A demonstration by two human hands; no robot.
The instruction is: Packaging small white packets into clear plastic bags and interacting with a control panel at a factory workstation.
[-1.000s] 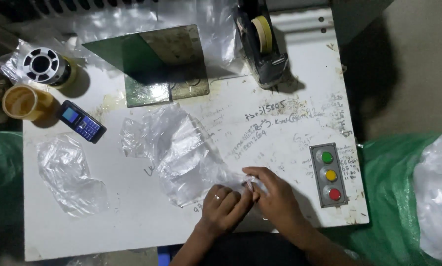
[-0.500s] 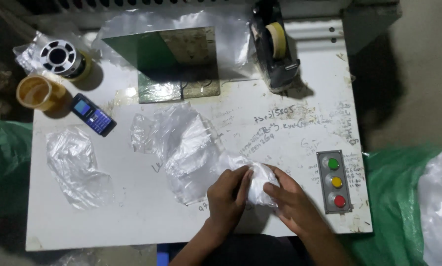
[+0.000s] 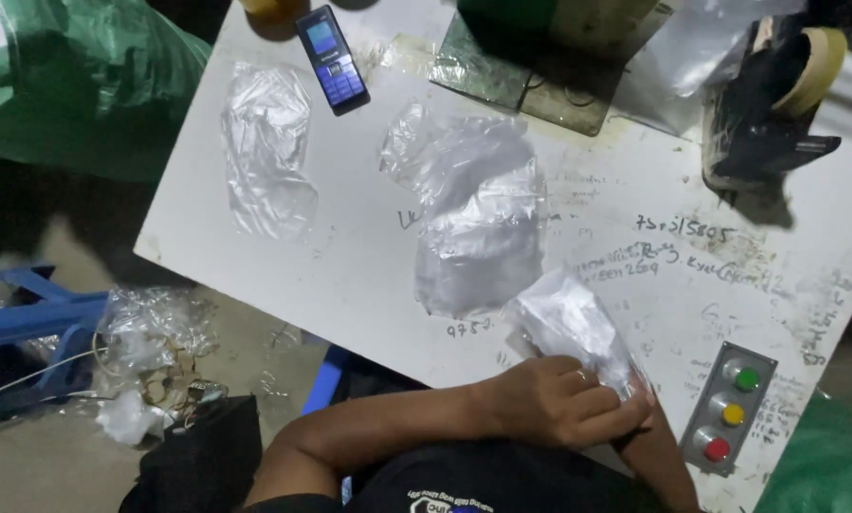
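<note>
Both hands (image 3: 578,408) curled around plastic bag (image 3: 568,323)

A phone (image 3: 332,59), tape dispenser (image 3: 766,104) and 3-button panel (image 3: 731,409).

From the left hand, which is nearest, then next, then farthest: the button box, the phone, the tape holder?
From the left hand:
1. Button box, just to its right, near the table edge.
2. Tape holder, top right.
3. Phone, top left.

Bare forearms, no sleeves showing; ring on a finger of the left hand (image 3: 564,404); dark printed shirt
</note>
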